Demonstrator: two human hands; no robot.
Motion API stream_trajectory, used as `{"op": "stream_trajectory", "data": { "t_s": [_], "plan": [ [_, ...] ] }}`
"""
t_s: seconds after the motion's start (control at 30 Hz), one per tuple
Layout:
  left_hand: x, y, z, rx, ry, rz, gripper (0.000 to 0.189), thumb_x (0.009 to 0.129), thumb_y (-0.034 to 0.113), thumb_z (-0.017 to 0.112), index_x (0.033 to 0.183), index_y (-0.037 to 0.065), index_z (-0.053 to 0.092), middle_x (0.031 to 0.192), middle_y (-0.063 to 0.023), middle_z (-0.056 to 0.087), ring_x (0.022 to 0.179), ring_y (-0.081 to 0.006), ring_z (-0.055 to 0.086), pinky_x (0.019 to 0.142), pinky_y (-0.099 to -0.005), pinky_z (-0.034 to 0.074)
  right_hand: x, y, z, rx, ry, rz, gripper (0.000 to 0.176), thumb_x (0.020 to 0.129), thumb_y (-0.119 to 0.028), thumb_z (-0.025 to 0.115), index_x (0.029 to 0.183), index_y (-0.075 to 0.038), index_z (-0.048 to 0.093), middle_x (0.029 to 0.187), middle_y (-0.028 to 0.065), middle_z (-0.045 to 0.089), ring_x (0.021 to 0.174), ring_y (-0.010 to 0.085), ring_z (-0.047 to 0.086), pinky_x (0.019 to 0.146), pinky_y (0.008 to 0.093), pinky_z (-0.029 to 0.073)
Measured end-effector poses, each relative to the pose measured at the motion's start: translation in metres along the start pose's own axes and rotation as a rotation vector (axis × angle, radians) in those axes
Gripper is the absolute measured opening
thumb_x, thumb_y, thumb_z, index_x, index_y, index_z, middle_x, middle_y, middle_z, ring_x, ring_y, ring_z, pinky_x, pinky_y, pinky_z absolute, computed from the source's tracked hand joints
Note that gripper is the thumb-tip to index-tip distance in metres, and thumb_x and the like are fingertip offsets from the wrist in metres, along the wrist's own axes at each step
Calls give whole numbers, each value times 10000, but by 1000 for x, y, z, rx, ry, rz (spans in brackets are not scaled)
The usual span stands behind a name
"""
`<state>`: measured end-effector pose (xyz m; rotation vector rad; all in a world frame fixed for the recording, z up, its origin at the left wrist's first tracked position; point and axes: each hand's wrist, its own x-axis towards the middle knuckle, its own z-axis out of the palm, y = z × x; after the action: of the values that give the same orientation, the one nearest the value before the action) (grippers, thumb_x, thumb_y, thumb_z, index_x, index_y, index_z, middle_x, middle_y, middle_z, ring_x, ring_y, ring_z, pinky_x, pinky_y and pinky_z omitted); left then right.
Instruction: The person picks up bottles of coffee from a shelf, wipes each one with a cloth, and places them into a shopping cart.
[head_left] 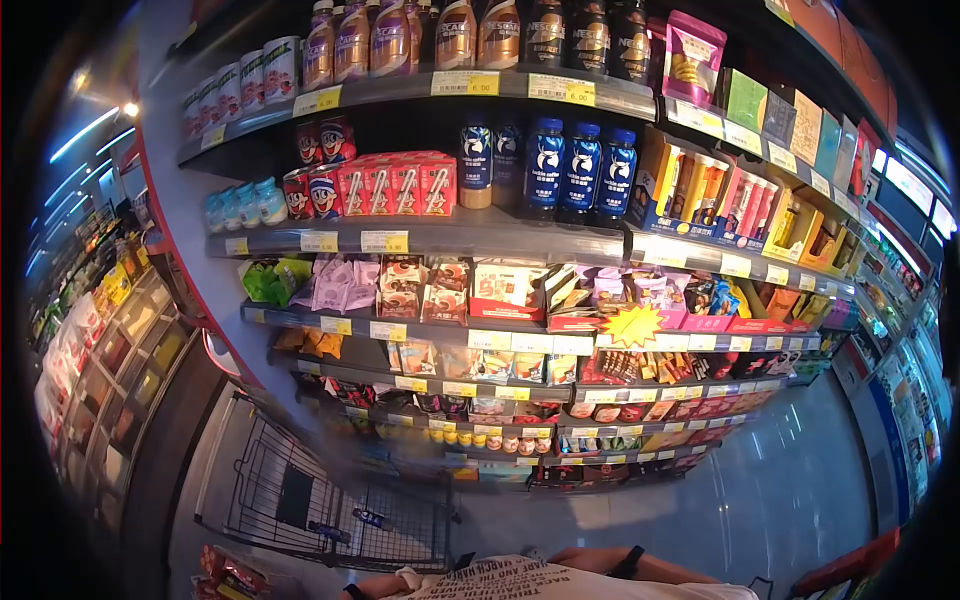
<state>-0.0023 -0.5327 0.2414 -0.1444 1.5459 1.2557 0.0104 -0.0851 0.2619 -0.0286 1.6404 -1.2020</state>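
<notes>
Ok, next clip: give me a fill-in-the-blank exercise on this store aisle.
1. The cartons just left of the blue bottles are ___.
2. The star-shaped tag on a shelf edge is ___.
3. The wire shopping cart stands in the lower ___ of the view.
Missing words: red; yellow; left.

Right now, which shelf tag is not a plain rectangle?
The yellow star-shaped tag on the third shelf down, right of centre; the rest are small rectangles.
</notes>
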Motion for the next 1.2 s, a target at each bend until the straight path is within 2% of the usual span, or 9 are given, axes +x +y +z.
{"op": "stream_trajectory", "data": {
  "t_s": [0.1,0.2,0.27,0.37,0.5,0.83,0.93,1.03,1.2],
  "plan": [
    [-1,-11,4,5,10,20,388,996,199,572,1329,1,583,1242,-123,656,1134,-234,630,957,-343,513,2,-12,-15,-165,-244,-17,502,1031,-331,512,1399,10,548,1290,179,670,1189,281,631,1043,390,454],
    [6,-19,8,16,22,51,393,998,208,572,1334,3,582,1245,-120,655,1140,-233,626,961,-342,509,4,-29,-14,-511,-212,-96,465,1039,-302,479,1375,8,561,1255,200,681,1145,296,655,1021,398,464],
    [13,-10,4,33,40,24,393,965,195,596,1287,-31,615,1183,-117,688,1089,-215,653,903,-312,522,31,6,-17,-397,-168,-88,459,1041,-302,466,1357,13,573,1271,215,666,1153,309,648,1022,397,462],
    [-29,55,32,101,173,-132,423,965,236,612,1307,-12,595,1311,-173,620,1168,-268,594,1012,-383,447,20,-10,-9,-341,-63,-112,521,1044,-397,445,1290,29,619,1212,208,678,1112,289,638,987,389,471],
    [-22,39,18,6,100,-74,422,933,193,636,1291,-31,625,1224,-140,684,1118,-223,644,949,-327,504,-1,-18,15,-294,149,-160,578,1041,-463,460,1251,43,645,1162,197,689,1082,258,627,955,377,476],
    [-6,6,-1,249,-15,78,580,928,383,716,1327,-22,603,1229,-137,686,1135,-251,622,981,-383,477,-1,-20,20,-95,61,-233,569,1053,-450,490,1154,82,666,945,154,720,869,186,632,791,351,498],
    [-59,64,28,282,184,-26,442,914,305,698,1203,-28,672,1135,-131,718,1025,-217,666,891,-339,515,1,-27,22,-88,79,-175,568,1061,-445,491,1145,88,665,903,128,715,822,153,615,749,331,497],
    [-34,18,6,-6,65,-38,418,920,268,676,1195,-44,641,1118,-126,704,1000,-213,658,887,-342,517,-17,-52,27,-10,52,-178,551,1061,-439,503,1121,81,676,847,77,700,785,117,596,709,314,495],
    [-80,38,7,8,100,13,363,889,90,634,1231,-25,602,1165,-107,648,1071,-180,620,925,-315,504,-50,-90,24,-23,-86,-238,513,1055,-427,533,1065,59,697,784,2,666,743,65,563,660,280,482]
  ]
}}
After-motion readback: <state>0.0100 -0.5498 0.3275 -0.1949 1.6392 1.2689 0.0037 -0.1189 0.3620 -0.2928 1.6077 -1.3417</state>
